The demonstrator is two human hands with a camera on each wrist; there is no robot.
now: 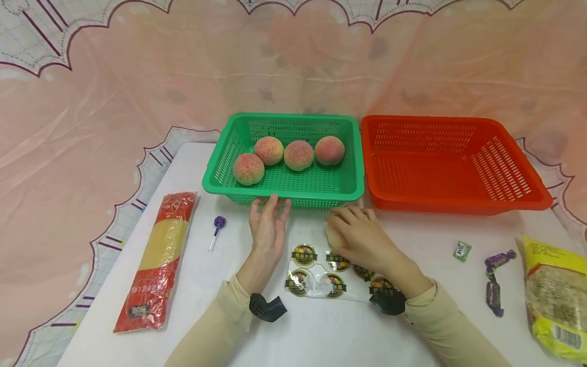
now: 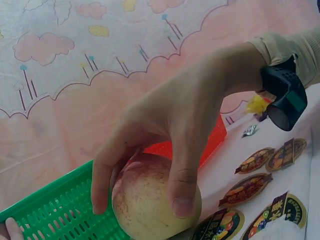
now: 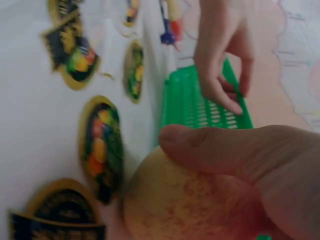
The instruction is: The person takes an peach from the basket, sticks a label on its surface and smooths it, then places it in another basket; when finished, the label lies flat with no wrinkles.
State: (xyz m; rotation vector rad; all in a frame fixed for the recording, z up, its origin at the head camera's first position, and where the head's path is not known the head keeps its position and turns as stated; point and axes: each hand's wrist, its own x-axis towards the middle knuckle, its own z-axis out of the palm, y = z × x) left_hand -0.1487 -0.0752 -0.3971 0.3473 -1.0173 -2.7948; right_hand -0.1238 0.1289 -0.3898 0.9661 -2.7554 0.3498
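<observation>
My right hand [image 1: 362, 234] grips a peach [image 2: 150, 200] just in front of the green basket, over the edge of a clear sheet of round fruit stickers [image 1: 316, 275]. In the right wrist view its thumb [image 3: 185, 142] lies across the pink-and-yellow skin. The left hand [image 1: 268, 224] is at the basket's front rim, its fingers fairly straight and a fingertip touching the rim. Inside the green basket [image 1: 284, 196] lie several peaches [image 1: 298, 155]. Most of the gripped peach is covered by the right hand in the head view.
A red basket [image 1: 458, 206] stands right of the green one. At left lie a red-and-yellow packet [image 1: 158, 260] and a purple lollipop [image 1: 219, 223]. At right are a green wrapped candy [image 1: 461, 251], purple wrapped candies [image 1: 494, 295] and a yellow bag [image 1: 557, 295].
</observation>
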